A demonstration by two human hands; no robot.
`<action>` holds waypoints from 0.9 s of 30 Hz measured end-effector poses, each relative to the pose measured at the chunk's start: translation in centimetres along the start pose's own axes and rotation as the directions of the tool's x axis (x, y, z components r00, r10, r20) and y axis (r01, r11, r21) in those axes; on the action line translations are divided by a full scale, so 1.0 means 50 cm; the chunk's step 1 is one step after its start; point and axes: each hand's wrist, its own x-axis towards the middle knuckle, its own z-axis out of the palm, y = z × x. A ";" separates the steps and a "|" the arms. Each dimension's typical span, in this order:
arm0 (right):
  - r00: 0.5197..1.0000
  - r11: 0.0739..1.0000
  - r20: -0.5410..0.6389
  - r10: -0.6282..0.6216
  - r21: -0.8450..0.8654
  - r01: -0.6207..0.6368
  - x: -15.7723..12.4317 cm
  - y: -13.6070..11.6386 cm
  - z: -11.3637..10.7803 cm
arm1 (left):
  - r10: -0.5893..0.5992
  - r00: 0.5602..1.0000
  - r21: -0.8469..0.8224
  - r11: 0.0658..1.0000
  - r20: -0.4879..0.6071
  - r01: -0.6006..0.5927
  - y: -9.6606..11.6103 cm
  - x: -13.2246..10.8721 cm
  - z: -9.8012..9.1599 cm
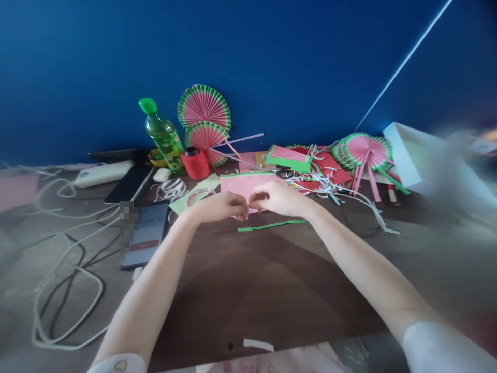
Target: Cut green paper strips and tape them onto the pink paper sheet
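Observation:
My left hand and my right hand meet fingertip to fingertip over the middle of the desk. Both have their fingers pinched together; whatever they may hold is too small or hidden to make out. Just behind them lies a pink sheet of paper with a green strip along its far edge, partly covered by the hands. A thin green paper strip rests on the desk in front of my right hand. Beyond it, a folded pink and green paper piece lies near dark-handled scissors.
Pleated watermelon-like paper fans lean on the blue wall, with more fans at right. A green bottle, red thread spool, clear tape roll and phone stand or lie left. White cables loop there. Paper scraps and a white box lie right.

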 end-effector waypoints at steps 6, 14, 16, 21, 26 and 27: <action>0.992 0.996 0.096 0.085 0.002 -0.085 0.015 0.010 0.015 | -0.034 0.998 0.073 0.997 0.055 0.030 -0.005 0.004 0.003; 0.975 0.987 0.157 0.159 0.000 -0.161 0.003 0.005 -0.010 | -0.239 0.969 0.226 0.949 0.069 0.218 -0.034 0.017 0.013; 0.975 0.986 0.148 0.164 -0.014 -0.163 -0.001 0.007 -0.020 | -0.204 0.978 0.251 0.950 0.040 0.188 -0.028 0.022 0.025; 0.969 0.989 0.199 0.145 -0.025 -0.142 -0.003 0.017 -0.027 | -0.232 0.972 0.396 0.891 -0.028 0.224 0.008 0.036 0.069; 0.973 0.993 0.199 0.117 -0.025 -0.114 -0.002 0.027 -0.029 | -0.274 0.962 0.350 0.901 0.003 0.256 0.024 0.037 0.082; 0.974 0.993 0.197 0.115 -0.022 -0.113 -0.002 0.028 -0.030 | -0.281 0.960 0.340 0.904 0.020 0.258 0.022 0.035 0.081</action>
